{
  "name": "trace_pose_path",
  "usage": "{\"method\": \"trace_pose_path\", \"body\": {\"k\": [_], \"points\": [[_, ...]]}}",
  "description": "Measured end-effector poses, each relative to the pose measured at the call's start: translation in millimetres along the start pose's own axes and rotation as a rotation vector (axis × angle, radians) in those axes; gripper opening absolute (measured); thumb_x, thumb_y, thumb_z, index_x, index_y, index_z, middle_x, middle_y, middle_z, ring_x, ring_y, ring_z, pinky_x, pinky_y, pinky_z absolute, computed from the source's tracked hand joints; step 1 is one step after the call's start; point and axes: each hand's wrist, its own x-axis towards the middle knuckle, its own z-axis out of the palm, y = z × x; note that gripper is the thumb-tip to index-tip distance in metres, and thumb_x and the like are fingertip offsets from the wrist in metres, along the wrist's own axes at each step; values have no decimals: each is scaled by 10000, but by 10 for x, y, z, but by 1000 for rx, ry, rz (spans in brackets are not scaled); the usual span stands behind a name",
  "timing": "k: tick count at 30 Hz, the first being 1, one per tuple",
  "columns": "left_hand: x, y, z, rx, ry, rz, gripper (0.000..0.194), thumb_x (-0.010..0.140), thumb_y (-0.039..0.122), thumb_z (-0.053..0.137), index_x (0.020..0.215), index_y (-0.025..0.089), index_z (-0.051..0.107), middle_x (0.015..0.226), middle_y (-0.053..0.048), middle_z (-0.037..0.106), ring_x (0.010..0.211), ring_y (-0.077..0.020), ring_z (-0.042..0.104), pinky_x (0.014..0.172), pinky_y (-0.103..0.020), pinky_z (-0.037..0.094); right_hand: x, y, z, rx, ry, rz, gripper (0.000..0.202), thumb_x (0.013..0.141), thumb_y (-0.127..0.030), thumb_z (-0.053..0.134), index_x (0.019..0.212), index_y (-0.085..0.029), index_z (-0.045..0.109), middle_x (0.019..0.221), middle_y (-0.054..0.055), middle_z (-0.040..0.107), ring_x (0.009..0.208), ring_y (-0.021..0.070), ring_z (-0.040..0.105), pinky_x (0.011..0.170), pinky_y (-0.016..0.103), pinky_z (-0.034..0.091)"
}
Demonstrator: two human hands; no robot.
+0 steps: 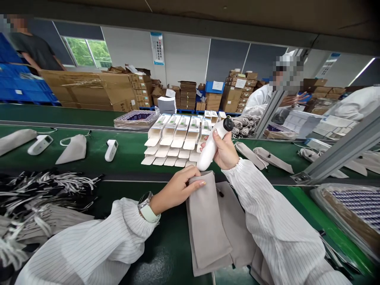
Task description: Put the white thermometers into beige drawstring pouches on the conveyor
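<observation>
My right hand is closed around a white handheld thermometer with a black round head, tilted with its head up and to the right. Its lower end is right at the top edge of a grey cloth pouch. My left hand grips that pouch by its top edge, thumb on the front and the other fingers behind or inside the opening; I cannot tell which. Further grey pouches lie beneath and to the right of it on the green work surface.
Open white boxes are stacked ahead on the green belt. Two thermometers and grey pouches lie left of them. A pile of corded pouches sits near left. A metal post and a bagged tray stand right. Co-workers are beyond.
</observation>
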Motion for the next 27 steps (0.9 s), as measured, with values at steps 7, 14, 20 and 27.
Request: {"method": "trace_pose_path", "body": {"k": [7, 14, 20, 27], "points": [[15, -69, -32, 39, 269, 0, 160, 831, 283, 409, 702, 190, 426, 748, 15, 363, 695, -124, 391, 630, -230, 334, -67, 99, 50, -467, -486, 70, 359, 697, -537, 495, 738, -181, 466, 655, -30, 452, 630, 94, 462, 591, 229, 409], [12, -11, -64, 25, 259, -49, 165, 822, 299, 430, 705, 189, 469, 791, 7, 348, 733, -124, 418, 650, -229, 377, -78, 69, -70, -744, -653, 351, 525, 725, -634, 331, 659, -150, 524, 453, -59, 330, 377, 57, 339, 332, 177, 279], [46, -98, -95, 87, 311, -73, 203, 812, 333, 436, 689, 182, 494, 801, -2, 377, 755, -134, 426, 639, -227, 372, -190, 48, 51, -848, -704, 531, 638, 699, -711, 188, 530, -159, 461, 340, -65, 287, 296, 44, 257, 296, 173, 225], [-31, 277, -360, -193, -40, -532, 341, 821, 470, 324, 663, 188, 434, 493, 74, 257, 399, -75, 223, 371, -178, 193, 102, 42, -399, -929, 216, -301, 518, 767, -569, 324, 630, -147, 591, 411, -25, 425, 403, 86, 414, 457, 209, 346]]}}
